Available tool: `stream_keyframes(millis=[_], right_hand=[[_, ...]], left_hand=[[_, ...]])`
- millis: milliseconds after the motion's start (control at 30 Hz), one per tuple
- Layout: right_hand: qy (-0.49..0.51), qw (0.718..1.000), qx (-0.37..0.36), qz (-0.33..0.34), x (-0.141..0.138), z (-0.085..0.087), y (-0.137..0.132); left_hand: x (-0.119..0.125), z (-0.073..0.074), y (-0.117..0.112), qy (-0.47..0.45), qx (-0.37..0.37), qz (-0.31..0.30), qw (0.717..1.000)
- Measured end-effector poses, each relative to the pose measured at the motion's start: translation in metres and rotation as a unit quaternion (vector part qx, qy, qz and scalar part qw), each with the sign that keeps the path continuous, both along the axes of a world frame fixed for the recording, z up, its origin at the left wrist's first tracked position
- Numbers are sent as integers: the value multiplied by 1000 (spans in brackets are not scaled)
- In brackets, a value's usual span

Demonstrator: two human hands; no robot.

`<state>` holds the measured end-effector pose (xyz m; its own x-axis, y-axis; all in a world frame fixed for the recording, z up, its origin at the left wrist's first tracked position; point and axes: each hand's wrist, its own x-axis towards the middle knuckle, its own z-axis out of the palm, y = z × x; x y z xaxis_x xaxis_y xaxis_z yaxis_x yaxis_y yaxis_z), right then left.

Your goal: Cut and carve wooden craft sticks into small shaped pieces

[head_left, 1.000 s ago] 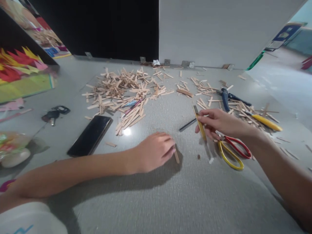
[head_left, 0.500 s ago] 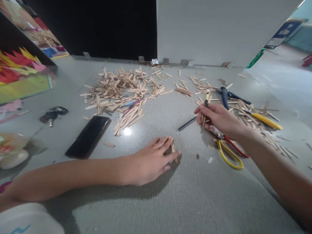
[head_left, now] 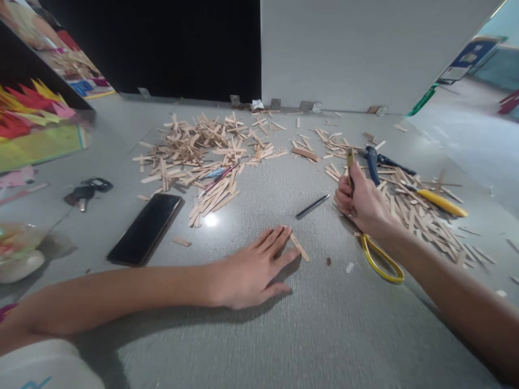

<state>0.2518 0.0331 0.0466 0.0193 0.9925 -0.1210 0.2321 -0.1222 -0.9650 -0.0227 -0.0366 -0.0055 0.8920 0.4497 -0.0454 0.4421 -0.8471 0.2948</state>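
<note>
My left hand (head_left: 253, 267) rests low on the grey table with its fingers stretched out. Its fingertips touch a small wooden craft stick (head_left: 300, 247), which sticks out to the right of them. Raised over the table at the right, my right hand (head_left: 363, 202) is closed around a yellow and black utility knife (head_left: 350, 162), held upright in the fist. Between the hands lies a dark pen (head_left: 312, 207). A yellow scissor handle (head_left: 381, 262) shows below my right wrist, and the rest of that tool is hidden.
Piles of craft sticks (head_left: 194, 138) spread at the back left. A phone (head_left: 146, 229) and keys (head_left: 89, 189) lie left. Dark blue pliers (head_left: 372, 165) and a yellow-handled tool (head_left: 441, 202) lie among more sticks on the right. Upright panels (head_left: 365, 54) close off the back.
My right hand has turned into a fist around the knife and moved slightly right, uncovering the pen. The small stick has swung at my left fingertips, and my left thumb has spread outward.
</note>
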Motion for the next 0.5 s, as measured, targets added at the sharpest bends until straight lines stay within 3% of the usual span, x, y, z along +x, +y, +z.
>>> stream_keyframes(millis=[100,233,500], right_hand=[[-17,1000,11,-2,3,-2,2],[-8,999,36,-6,0,-4,1],[158,984,36,-75,-8,-8,-2]], left_hand=[[5,-14,-7,-21,20,15,999],[8,-17,-11,-29,25,21,999],[8,-18,-8,-27,-13,21,999]])
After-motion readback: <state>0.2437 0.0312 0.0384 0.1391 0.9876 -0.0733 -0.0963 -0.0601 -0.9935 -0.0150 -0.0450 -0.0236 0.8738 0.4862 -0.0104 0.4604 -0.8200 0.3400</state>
